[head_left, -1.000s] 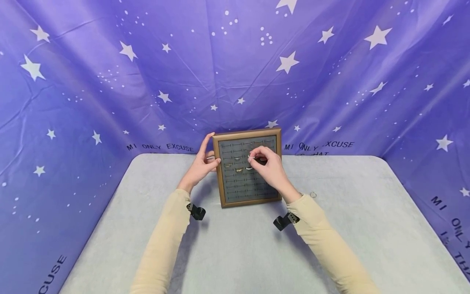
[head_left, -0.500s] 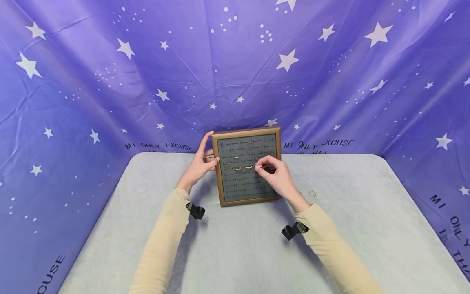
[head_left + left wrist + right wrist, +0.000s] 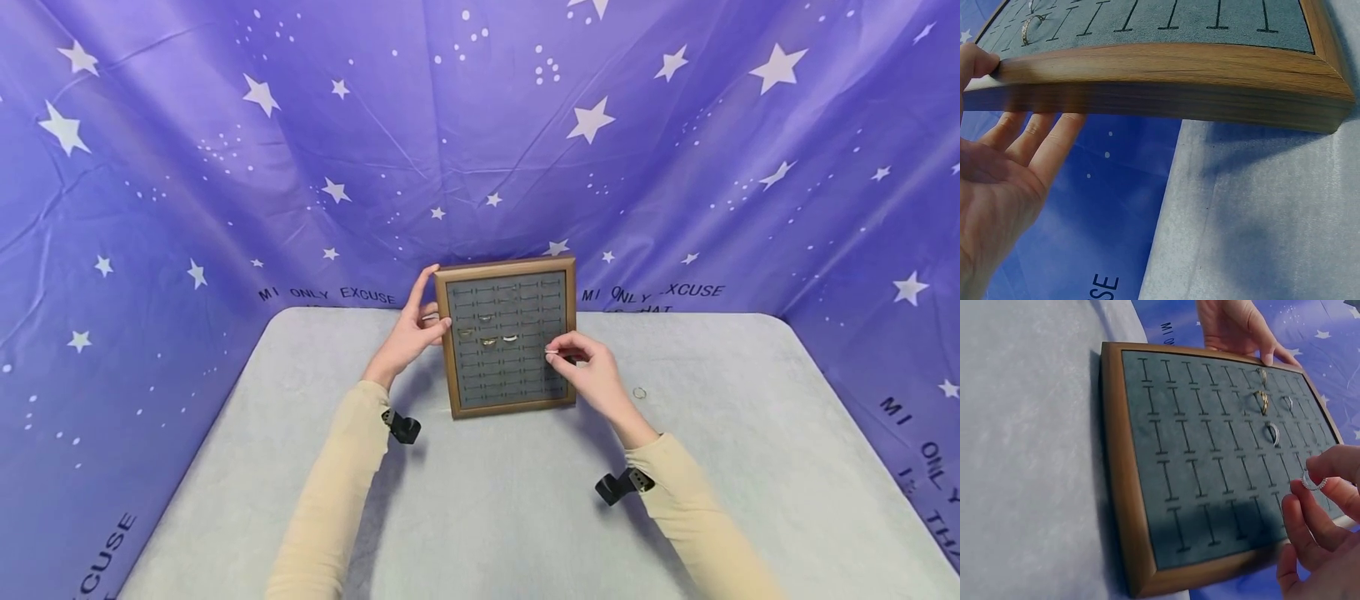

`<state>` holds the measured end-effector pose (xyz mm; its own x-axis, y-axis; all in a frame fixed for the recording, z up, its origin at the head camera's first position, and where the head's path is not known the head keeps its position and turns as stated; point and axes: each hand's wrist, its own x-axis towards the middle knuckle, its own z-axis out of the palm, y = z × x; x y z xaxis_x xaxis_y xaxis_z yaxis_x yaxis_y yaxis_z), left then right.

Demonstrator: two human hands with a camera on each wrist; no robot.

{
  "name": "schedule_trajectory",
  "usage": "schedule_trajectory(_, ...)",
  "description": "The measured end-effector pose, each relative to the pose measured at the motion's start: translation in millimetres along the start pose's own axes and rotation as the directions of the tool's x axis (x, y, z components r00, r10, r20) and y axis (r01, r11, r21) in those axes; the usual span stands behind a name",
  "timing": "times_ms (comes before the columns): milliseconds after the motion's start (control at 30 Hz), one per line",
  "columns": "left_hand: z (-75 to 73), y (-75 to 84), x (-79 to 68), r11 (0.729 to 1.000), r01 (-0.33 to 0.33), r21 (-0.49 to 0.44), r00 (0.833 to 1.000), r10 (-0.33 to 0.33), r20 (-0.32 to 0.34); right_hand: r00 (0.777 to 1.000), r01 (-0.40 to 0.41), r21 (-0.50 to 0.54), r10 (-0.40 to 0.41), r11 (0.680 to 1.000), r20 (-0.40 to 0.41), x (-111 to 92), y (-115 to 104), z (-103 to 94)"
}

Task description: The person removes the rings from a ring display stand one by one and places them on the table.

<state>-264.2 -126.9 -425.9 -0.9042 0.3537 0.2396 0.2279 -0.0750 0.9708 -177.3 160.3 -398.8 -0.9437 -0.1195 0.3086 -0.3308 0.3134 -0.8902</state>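
Note:
A wooden-framed ring display tray [image 3: 451, 367] with a grey slotted pad leans upright on the table. My left hand [image 3: 407, 340] grips its left side, thumb on the front of the frame, fingers behind, as the left wrist view shows. My right hand [image 3: 597, 379] pinches a silver ring [image 3: 1314, 485] between thumb and fingers, close over slots near the tray's right side. Seated in slots further left are a silver ring [image 3: 1274, 434], a patterned gold ring [image 3: 1264, 403], a thin gold ring [image 3: 1263, 376] and a small silver ring [image 3: 1290, 404].
A loose ring [image 3: 640, 392] lies on the pale table [image 3: 510, 517], to the right of my right hand. Behind the table hangs a purple curtain [image 3: 480, 125] with stars and lettering. Each wrist carries a black camera [image 3: 405, 429].
My right hand has moved right and down across the tray with the silver ring, uncovering the seated silver ring. My left hand keeps its grip on the frame.

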Motion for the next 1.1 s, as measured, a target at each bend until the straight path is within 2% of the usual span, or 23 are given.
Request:
schedule_trajectory(267,0.3,-0.5,0.5,1.000,-0.009,0.013,1.000,0.009,-0.011,0.998,-0.068,0.045,0.068,0.997,0.004,-8,45,-9.1)
schedule_trajectory(367,0.4,-0.3,1.0,1.000,-0.010,0.025,1.000,0.010,-0.014,0.997,-0.072,0.051,0.072,0.996,0.003,-13,53,-11.7)
schedule_trajectory(567,1.3,1.6,1.5,1.000,0.017,0.019,1.000,-0.017,-0.022,0.992,-0.124,0.077,0.124,0.989,-0.004,-20,62,-14.2)
schedule_trajectory(833,3.6,9.7,-1.7,0.999,0.033,0.001,0.999,-0.033,-0.016,0.982,-0.190,0.060,0.191,0.980,-0.005,-31,68,-19.8)
schedule_trajectory(1100,1.5,-1.2,1.2,1.000,0.000,0.010,1.000,0.000,-0.024,0.981,-0.190,0.076,0.191,0.979,-0.017,-41,76,-29.5)
